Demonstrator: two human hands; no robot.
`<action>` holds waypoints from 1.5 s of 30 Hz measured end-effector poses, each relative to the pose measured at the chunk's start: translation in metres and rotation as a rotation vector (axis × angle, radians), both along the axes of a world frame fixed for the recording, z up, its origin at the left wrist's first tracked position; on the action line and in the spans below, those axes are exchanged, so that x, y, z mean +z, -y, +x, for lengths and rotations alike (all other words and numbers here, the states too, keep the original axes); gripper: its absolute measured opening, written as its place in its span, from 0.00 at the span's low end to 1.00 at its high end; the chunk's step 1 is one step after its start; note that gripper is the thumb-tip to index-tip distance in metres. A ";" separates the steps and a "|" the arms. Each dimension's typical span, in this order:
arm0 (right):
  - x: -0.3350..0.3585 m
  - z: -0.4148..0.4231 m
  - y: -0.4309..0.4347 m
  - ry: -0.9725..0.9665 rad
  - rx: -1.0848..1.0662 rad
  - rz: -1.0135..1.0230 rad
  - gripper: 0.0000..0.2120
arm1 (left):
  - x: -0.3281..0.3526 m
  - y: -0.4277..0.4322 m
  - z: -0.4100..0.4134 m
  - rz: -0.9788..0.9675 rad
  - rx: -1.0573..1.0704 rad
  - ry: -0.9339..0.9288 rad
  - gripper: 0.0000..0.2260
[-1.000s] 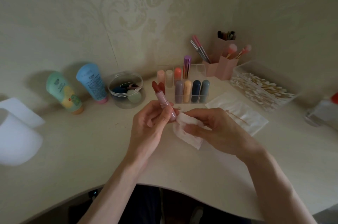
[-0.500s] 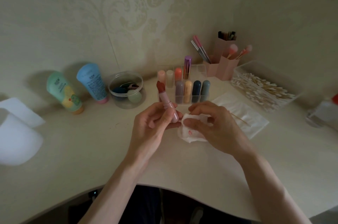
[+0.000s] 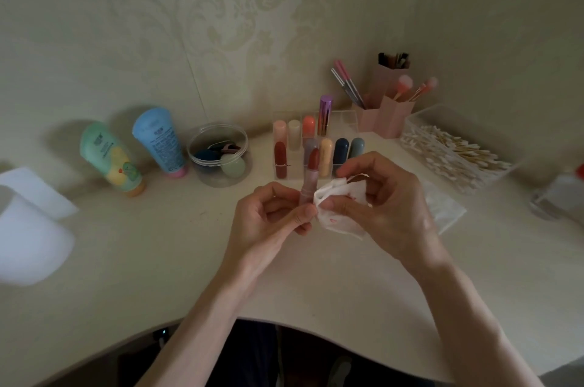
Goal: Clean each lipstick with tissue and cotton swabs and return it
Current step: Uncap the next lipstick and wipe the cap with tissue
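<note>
While our left hand [image 3: 268,216] pinches the lower barrel of an uncapped lipstick [image 3: 311,172] between thumb and curled fingers, holding it upright above the pale desk [image 3: 158,260], our right hand [image 3: 382,197] bunches a white tissue [image 3: 344,206] against the side of the pink barrel. Thumb and forefinger close on the paper and the remaining fingers arch loosely over it. Red smears mark the tissue; the brick-red tip stands bare above our grip.

The lipstick is out of its rack, just in front of the clear organiser [image 3: 344,121], where other lipsticks stand in two rows. To the right sit a clear box of cotton swabs [image 3: 452,159] and pink brush holders [image 3: 392,115], with a flat tissue sheet [image 3: 448,213] lying partly under our right hand. To the left are a round clear tub [image 3: 218,156], a blue tube [image 3: 159,140] and a green tube [image 3: 109,159].
</note>
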State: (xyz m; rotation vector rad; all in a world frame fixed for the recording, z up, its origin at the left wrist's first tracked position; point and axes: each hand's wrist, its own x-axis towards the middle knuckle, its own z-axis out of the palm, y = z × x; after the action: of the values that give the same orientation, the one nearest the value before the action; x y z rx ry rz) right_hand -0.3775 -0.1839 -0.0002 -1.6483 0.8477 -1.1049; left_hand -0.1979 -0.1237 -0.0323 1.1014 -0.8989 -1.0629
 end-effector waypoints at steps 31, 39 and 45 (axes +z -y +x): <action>-0.022 0.019 -0.006 0.032 0.129 0.063 0.09 | -0.001 0.000 0.000 -0.061 0.000 0.055 0.11; -0.018 0.016 -0.007 0.136 0.195 0.186 0.10 | -0.001 -0.001 0.001 -0.021 -0.076 0.070 0.11; -0.023 0.018 -0.004 0.192 0.095 0.208 0.13 | -0.001 0.001 -0.006 -0.042 0.013 0.134 0.18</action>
State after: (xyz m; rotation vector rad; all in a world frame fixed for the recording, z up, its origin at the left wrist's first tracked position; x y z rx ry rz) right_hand -0.3593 -0.1798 -0.0230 -1.3735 0.7260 -1.0527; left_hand -0.2036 -0.1251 -0.0333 1.1525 -1.0150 -0.9642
